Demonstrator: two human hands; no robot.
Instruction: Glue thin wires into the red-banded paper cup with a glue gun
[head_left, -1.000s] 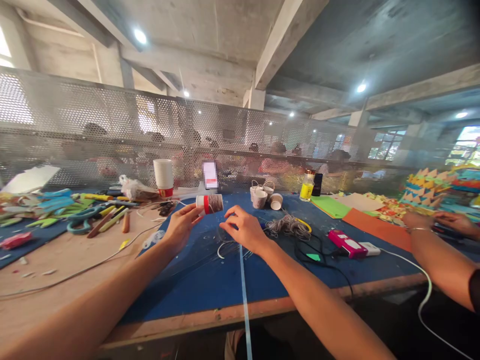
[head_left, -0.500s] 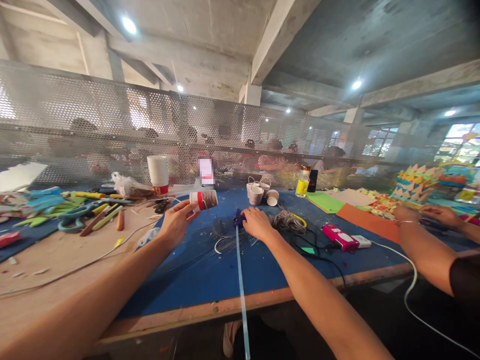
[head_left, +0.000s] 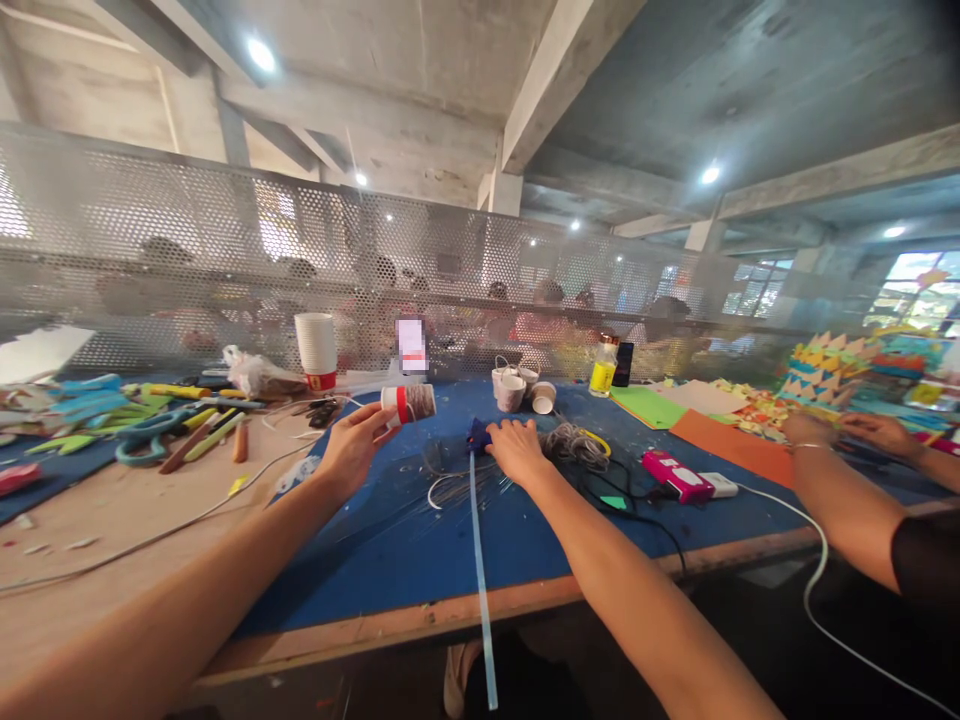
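Observation:
My left hand (head_left: 356, 445) is closed around a paper cup (head_left: 420, 402) held on its side above the blue mat, its lower part wrapped in grey-brown cord below a red band. My right hand (head_left: 514, 447) has its fingers curled on what looks like a dark blue glue gun (head_left: 478, 436), mostly hidden by them. From it a long translucent glue stick (head_left: 480, 560) runs toward me past the table edge. A loop of white cord (head_left: 435, 497) and thin strands lie between the hands. Behind stand small cord-wrapped cups (head_left: 511, 392), one tipped over (head_left: 544, 398).
A stack of paper cups (head_left: 316, 345), scissors (head_left: 150, 440) and knives lie left. To the right are a cord bundle (head_left: 574, 445), a pink device (head_left: 679, 477), a yellow bottle (head_left: 603, 372) and coloured paper (head_left: 731, 445). A co-worker's arm (head_left: 847, 510) reaches in at right.
My right hand and the glue gun have shifted slightly left, and the glue stick's near end now shows. The left hand keeps the cup almost in the same place.

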